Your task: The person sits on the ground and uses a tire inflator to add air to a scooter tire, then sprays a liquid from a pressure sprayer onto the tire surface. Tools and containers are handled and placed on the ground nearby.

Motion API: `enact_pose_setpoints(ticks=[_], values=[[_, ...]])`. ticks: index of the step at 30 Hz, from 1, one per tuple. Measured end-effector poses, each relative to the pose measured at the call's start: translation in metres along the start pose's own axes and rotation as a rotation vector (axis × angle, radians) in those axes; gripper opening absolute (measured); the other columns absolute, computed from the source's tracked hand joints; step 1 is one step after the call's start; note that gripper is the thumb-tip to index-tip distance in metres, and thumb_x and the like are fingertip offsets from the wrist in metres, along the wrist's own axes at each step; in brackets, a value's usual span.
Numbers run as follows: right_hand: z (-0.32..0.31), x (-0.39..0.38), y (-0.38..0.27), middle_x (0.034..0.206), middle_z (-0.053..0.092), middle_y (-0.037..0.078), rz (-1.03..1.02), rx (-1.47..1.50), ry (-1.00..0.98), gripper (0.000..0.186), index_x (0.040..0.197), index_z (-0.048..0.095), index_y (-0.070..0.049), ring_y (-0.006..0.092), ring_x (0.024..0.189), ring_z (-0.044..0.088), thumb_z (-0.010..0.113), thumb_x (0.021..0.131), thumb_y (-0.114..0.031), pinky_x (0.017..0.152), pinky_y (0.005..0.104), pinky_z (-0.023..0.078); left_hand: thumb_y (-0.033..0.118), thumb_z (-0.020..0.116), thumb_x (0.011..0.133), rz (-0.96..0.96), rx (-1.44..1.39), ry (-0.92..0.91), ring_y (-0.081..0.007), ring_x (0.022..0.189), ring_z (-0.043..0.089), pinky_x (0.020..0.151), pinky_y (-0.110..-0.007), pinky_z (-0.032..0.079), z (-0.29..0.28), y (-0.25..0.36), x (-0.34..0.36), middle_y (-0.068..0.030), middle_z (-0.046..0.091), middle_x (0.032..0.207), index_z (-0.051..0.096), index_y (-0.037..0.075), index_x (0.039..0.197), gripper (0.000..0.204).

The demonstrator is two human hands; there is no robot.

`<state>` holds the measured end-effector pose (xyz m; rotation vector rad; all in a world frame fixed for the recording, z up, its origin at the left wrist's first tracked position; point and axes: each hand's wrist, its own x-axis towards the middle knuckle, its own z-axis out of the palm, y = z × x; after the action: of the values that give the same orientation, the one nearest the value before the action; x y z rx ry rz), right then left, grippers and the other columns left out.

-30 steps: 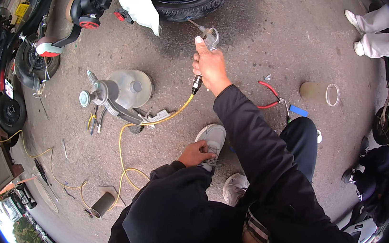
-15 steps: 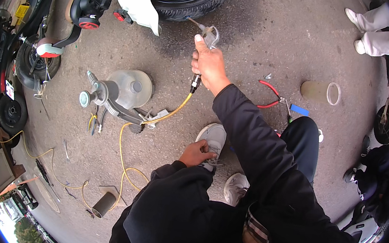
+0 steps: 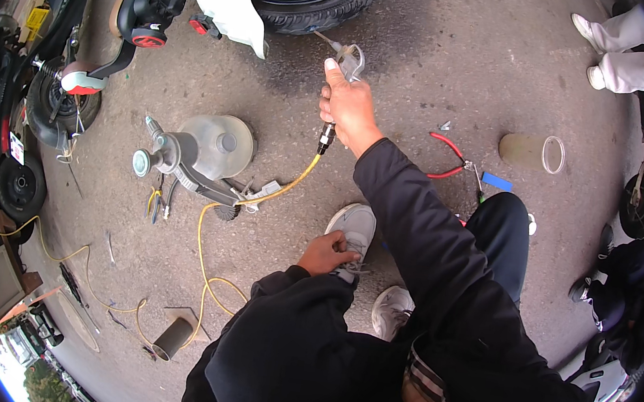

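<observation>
Well, curled hands [image 3: 350,112] [image 3: 324,253] (blowgun [image 3: 350,61], shoe [image 3: 354,220])

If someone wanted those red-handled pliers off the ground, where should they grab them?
Probably by both red handles, from above and the person's left. The pliers lie on the ground with their handles spread that way, so a grip could close around both. The pivot end points toward the right knee, with the blue block close beside it, so that side looks more crowded.

I see yellow hose [image 3: 306,174] below the right hand [image 3: 350,113], red-handled pliers [image 3: 467,166] to its right, a white fender [image 3: 229,4] beyond it.
</observation>
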<state>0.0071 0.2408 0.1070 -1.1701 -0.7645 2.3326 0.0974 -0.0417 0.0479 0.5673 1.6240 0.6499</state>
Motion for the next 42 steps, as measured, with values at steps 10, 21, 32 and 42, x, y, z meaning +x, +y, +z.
enact_pose_setpoints(ticks=[10, 21, 32, 42], values=[[0.0014, -0.0013, -0.0014, 0.07, 0.05, 0.0, -0.003, 0.005, 0.001, 0.039, 0.09, 0.05, -0.009, 0.0109, 0.05, 0.045, 0.071, 0.105, -0.038, 0.043, 0.0288, 0.034, 0.036, 0.09, 0.082, 0.002, 0.001, -0.006, -0.0175, 0.071, 0.055, 0.067, -0.036, 0.046, -0.0003, -0.0009, 0.0005, -0.0064, 0.059, 0.074, 0.06, 0.003, 0.083, 0.044], [0.0038, -0.0025, -0.0014, 0.07, 0.05, 0.0, -0.011, -0.005, -0.005, 0.04, 0.089, 0.05, -0.009, 0.0104, 0.05, 0.045, 0.071, 0.105, -0.039, 0.043, 0.0281, 0.033, 0.035, 0.091, 0.081, -0.012, -0.006, -0.001, -0.0173, 0.07, 0.054, 0.066, -0.035, 0.046, 0.0006, -0.0024, 0.0013, -0.0066, 0.059, 0.074, 0.06, 0.003, 0.083, 0.044], [0.0035, -0.0016, -0.0012, 0.067, 0.047, -0.001, -0.008, -0.002, 0.001, 0.038, 0.091, 0.05, -0.009, 0.0104, 0.049, 0.044, 0.07, 0.105, -0.037, 0.042, 0.0286, 0.032, 0.035, 0.09, 0.082, -0.015, -0.013, 0.005, -0.017, 0.071, 0.054, 0.067, -0.035, 0.046, 0.0011, -0.0025, 0.0016, -0.0061, 0.058, 0.074, 0.061, 0.003, 0.083, 0.044], [0.0026, -0.0031, -0.0029, 0.068, 0.047, -0.002, 0.028, -0.031, -0.007, 0.036, 0.093, 0.05, -0.011, 0.0102, 0.051, 0.045, 0.071, 0.105, -0.038, 0.043, 0.0282, 0.034, 0.034, 0.092, 0.08, 0.012, -0.008, 0.013, -0.021, 0.07, 0.059, 0.067, -0.038, 0.048, 0.0019, -0.0068, 0.0034, -0.0086, 0.062, 0.074, 0.062, 0.002, 0.084, 0.043]])
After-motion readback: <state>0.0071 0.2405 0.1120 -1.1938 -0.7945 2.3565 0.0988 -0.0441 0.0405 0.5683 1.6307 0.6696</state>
